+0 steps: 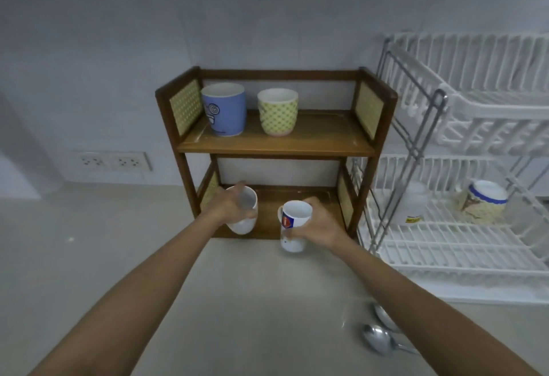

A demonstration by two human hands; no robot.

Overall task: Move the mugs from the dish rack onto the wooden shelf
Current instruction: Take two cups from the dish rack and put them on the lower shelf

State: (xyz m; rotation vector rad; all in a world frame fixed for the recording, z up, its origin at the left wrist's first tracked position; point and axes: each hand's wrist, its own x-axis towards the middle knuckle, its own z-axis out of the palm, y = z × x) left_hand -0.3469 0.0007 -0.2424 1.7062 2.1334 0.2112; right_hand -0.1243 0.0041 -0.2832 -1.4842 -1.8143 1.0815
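Low in the middle, the left hand grips a plain white mug and the right hand grips a white mug with a red badge, both at the brown wooden shelf's bottom board. Mugs look hard, smooth and breakable, so hold around the sides. Farther right, more mugs wait in the white plastic dish rack.
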